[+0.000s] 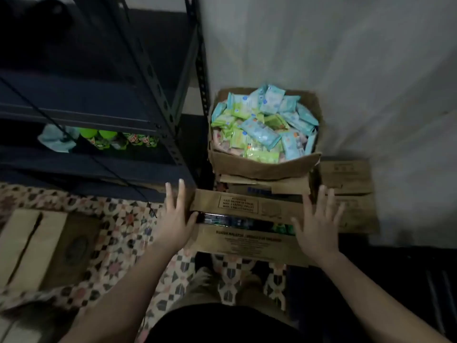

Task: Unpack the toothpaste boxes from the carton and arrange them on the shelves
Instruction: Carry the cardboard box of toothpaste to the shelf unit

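Down on the patterned floor [118, 233], a dark metal shelving unit [99, 107] is standing at the left, its lower shelf carrying green-capped bottles [108, 138], and a white wall [346, 70] is closing off the right side. Between them, an open box of pastel packets [264, 127] is sitting on flattened cardboard, just behind the carton [247, 229], whose two top flaps are lying slightly apart, showing dark toothpaste boxes [237, 221] through the gap. Another closed box [37, 246] is resting on the floor well to the left. The left hand [176, 216] is pressing against the carton's left end, fingers straight and thumb touching the flap edge. The right hand [319, 224] is spreading its fingers wide at the carton's right end, gripping nothing
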